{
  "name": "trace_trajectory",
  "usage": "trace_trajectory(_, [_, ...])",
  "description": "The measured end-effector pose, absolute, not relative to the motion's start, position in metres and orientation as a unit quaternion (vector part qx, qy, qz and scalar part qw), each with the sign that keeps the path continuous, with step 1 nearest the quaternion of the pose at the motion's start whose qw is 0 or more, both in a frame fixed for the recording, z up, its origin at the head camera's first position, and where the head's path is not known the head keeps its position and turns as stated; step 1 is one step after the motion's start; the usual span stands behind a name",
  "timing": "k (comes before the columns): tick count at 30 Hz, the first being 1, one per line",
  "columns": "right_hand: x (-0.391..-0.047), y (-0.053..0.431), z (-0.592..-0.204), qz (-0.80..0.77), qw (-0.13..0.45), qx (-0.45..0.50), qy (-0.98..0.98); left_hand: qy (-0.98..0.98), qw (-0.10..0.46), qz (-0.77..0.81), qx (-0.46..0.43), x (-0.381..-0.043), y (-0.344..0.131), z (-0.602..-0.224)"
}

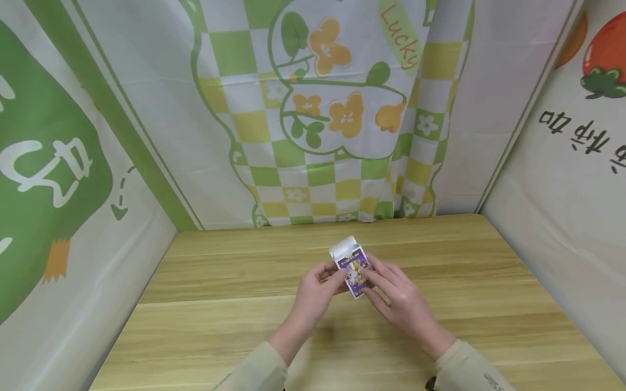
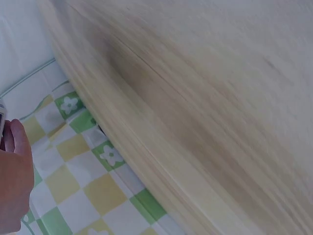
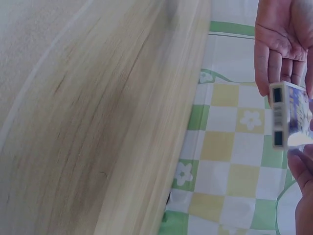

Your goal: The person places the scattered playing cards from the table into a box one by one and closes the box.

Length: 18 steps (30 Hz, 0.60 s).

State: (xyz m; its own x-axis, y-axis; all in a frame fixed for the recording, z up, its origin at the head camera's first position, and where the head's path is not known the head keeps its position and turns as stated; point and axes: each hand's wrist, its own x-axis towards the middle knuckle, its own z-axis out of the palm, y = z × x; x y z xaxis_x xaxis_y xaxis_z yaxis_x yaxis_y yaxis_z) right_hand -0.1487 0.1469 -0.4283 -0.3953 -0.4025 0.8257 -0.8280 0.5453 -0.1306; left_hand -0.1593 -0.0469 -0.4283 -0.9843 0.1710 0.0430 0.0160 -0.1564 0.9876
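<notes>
A small purple box [image 1: 356, 271] with a gold trophy printed on its front is held above the table, tilted. Its white flap [image 1: 344, 248] stands raised at the top end. My left hand [image 1: 320, 290] grips the left side, thumb across the front and other fingers partly hidden behind. My right hand [image 1: 398, 296] holds the right side, with fingertips at the edge and front. In the right wrist view the box [image 3: 279, 117] shows a narrow end with two dark patches, between both hands. The left wrist view catches only part of a hand [image 2: 14, 181] at its left edge.
The wooden table [image 1: 220, 304] spreads beneath both hands. Behind it hangs a green, yellow and white checked cloth [image 1: 313, 174]. Printed fabric walls [image 1: 552, 217] stand on both sides. A small dark object [image 1: 431, 383] shows beside the right sleeve.
</notes>
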Motion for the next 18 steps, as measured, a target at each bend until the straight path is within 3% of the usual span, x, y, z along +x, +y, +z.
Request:
trace_trajectory(12, [-0.15, 0.151, -0.424, 0.337, 0.358, 0.355, -0.795, 0.691, 0.037, 0.717, 0.086, -0.159, -0.058, -0.417])
trace_trajectory(18, [-0.151, 0.154, -0.422, 0.417, 0.278, 0.283, -0.818, 0.724, 0.031, 0.679, 0.113, -0.148, -0.06, -0.399])
